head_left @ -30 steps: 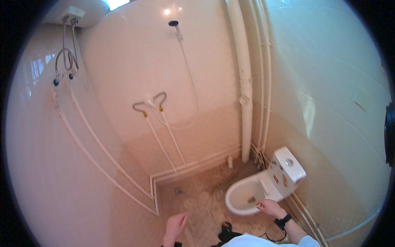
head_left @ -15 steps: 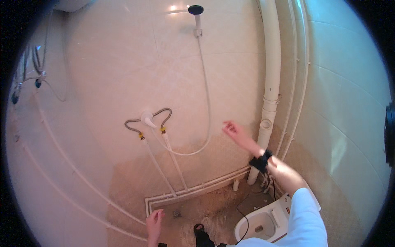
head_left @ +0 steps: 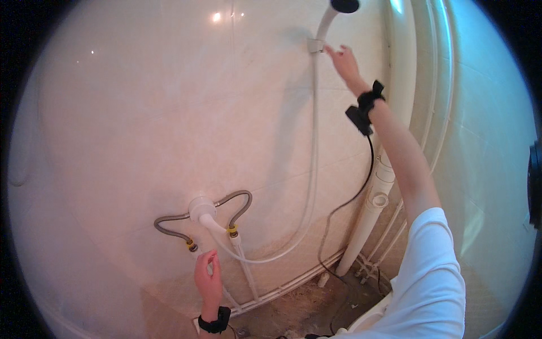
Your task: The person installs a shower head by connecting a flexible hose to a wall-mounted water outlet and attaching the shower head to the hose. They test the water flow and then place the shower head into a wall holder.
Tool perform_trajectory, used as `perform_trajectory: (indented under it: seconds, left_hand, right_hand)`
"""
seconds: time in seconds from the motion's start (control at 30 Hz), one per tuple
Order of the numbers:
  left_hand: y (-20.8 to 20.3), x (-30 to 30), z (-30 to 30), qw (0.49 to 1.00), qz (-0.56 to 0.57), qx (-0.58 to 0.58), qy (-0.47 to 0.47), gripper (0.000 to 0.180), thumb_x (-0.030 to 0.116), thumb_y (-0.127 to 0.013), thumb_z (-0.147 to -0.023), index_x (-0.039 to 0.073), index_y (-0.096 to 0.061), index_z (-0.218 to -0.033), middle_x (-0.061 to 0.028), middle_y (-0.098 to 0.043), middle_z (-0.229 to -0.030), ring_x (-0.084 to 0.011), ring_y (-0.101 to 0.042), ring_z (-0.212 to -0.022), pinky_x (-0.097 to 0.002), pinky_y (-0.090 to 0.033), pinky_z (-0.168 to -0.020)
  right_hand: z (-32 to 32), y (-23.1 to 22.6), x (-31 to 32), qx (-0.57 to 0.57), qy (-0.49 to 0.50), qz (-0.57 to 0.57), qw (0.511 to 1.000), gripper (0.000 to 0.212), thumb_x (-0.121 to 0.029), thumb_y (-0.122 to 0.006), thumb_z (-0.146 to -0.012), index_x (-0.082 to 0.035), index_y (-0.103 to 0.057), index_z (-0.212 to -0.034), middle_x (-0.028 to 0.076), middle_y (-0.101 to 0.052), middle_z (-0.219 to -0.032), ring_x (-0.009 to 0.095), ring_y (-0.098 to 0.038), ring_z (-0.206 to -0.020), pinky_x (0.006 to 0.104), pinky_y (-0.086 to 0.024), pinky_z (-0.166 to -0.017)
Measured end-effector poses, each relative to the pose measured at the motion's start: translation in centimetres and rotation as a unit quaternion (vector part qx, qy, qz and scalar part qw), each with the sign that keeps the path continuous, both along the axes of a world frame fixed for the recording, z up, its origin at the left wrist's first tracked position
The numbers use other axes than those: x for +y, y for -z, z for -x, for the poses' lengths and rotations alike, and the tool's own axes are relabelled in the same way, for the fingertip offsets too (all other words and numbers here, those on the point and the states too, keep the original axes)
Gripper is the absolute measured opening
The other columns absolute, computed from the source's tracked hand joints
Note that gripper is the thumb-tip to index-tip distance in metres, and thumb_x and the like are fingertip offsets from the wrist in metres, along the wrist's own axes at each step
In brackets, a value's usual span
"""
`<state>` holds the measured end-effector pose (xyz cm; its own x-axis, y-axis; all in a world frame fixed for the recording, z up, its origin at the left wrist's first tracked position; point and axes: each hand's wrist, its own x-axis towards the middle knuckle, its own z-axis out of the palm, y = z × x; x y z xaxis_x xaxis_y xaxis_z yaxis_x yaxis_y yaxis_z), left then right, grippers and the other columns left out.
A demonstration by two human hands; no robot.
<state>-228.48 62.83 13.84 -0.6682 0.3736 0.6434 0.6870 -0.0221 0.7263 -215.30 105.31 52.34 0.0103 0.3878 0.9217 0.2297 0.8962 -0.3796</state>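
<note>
High on the tiled wall, a white shower head (head_left: 323, 25) with a dark face rests in a small wall holder (head_left: 315, 46). My right hand (head_left: 345, 63) is raised beside that holder, fingers partly spread and nothing in them; whether a fingertip touches it I cannot tell. Lower down, my left hand (head_left: 208, 277) hovers before the wall, loosely curved, empty and open. Just above it is a white round mixer valve (head_left: 201, 209) with a lever (head_left: 213, 224). Braided metal hoses (head_left: 169, 219) join the valve's two sides to pipes. A pale shower hose (head_left: 314, 141) hangs from the holder and loops toward the valve.
A thick white drainpipe (head_left: 403, 96) and thinner pipes run down the right corner. Low pipes (head_left: 282, 289) follow the wall's foot above a stained floor. A black cable (head_left: 333, 213) hangs from my right wrist band (head_left: 361, 113). Part of a white toilet (head_left: 370, 316) shows at lower right.
My right hand has risen from mid-wall to beside the shower holder. My left hand has come up near the valve. The view has moved closer to the wall, and the shower head sits farther right.
</note>
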Motion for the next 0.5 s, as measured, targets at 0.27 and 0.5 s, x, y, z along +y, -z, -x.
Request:
perform_trajectory:
  seconds: [0.27,0.5]
  left_hand:
    - [1.4,2.8,6.5,0.989,-0.013,-0.133,0.069,0.021,0.012,-0.051,-0.083,0.000,-0.054,-0.100,-0.0083,-0.057,-0.091,-0.0140,-0.054,-0.074,-0.0250,-0.043,-0.065]
    - [1.3,4.8,8.7,0.986,-0.009,-0.152,0.073,0.021,0.011,-0.052,-0.082,-0.001,-0.053,-0.099,-0.0097,-0.059,-0.088,-0.0157,-0.056,-0.073,-0.0262,-0.044,-0.066]
  right_hand:
    - [6.3,-7.9,3.3,0.120,-0.003,0.007,0.993,0.075,-0.043,-0.063,-0.070,0.011,-0.034,-0.114,0.024,-0.053,-0.102,0.030,-0.054,-0.094,0.0336,-0.042,-0.080]
    - [8.5,-11.1,10.8,0.071,0.280,-0.124,0.949,0.044,-0.028,-0.056,-0.078,0.011,-0.044,-0.094,0.024,-0.056,-0.090,0.030,-0.059,-0.082,0.0342,-0.046,-0.067]
